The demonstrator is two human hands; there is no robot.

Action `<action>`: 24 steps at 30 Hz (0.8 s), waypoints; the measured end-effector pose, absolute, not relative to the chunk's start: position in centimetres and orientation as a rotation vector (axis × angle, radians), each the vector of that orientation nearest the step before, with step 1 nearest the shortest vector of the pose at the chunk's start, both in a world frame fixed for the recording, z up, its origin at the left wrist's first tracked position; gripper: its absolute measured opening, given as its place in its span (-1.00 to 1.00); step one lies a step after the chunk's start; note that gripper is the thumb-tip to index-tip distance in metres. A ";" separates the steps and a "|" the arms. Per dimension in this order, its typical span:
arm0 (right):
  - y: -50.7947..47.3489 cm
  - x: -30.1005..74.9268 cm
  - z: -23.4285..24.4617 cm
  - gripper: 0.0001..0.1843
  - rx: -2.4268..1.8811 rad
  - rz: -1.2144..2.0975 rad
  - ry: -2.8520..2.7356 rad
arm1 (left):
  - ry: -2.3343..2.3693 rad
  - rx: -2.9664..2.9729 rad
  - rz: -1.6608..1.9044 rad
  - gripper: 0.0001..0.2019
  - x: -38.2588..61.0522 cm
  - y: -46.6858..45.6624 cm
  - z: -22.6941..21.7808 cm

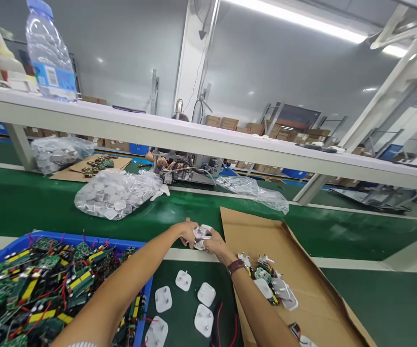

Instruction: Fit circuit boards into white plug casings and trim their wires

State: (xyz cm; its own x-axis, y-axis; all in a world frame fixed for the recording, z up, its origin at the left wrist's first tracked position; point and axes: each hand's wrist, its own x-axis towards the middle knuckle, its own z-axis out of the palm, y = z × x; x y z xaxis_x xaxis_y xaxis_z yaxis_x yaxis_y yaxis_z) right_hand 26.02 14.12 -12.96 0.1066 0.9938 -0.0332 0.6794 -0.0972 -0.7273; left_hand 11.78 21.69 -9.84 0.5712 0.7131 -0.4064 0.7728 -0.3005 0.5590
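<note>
Two hands, left hand [187, 233] and right hand [216, 245], fingers pinching white plastic pieces [201, 233] between them, above the green bench [179, 212] just left of the cardboard sheet [253, 226]. Exact grip hidden. Risk: uneven finger pressure could let a piece slip and drop among the loose plug covers [204, 320]; a trailing forearm might also snag red wires [235, 327] lying beside them.
</note>
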 end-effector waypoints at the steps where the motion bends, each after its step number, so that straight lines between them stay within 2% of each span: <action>1: 13.7 25.9 -12.6 -0.62 -1.816 0.777 -1.594 | 1.180 2.072 -0.078 -0.11 11.6 21.2 -9.5; 5: 12.1 26.0 -9.3 -0.64 -1.741 0.832 -1.493 | 1.146 2.139 0.057 -0.13 11.0 19.0 -6.9; 9: 10.3 25.8 -4.2 -0.66 -1.604 0.759 -1.481 | 1.077 2.269 0.249 -0.18 10.1 16.5 -2.6; 13: 7.6 23.4 0.7 -0.43 -1.442 0.612 -1.533 | 1.008 2.379 0.453 -0.23 6.8 13.3 2.0; 15: 5.8 20.8 2.5 -0.34 -1.346 0.547 -1.583 | 1.004 2.411 0.560 -0.27 3.5 11.1 3.8; 20: 0.2 9.8 6.0 -0.31 -0.964 0.470 -1.827 | 1.054 2.610 1.014 -0.34 -9.7 1.7 6.8; 24: -6.0 -2.5 7.0 -0.34 -0.497 0.473 -2.013 | 1.553 2.521 1.063 -0.31 -21.9 -11.4 8.4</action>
State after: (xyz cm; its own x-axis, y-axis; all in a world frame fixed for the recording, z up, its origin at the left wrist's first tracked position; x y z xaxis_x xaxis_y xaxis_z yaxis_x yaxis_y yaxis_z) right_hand -2.45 -6.05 7.00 -0.4439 0.5271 0.7247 0.1488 0.8409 -0.5204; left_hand -21.94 -11.37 8.44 0.2844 0.7895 0.5438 0.7927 -0.5127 0.3298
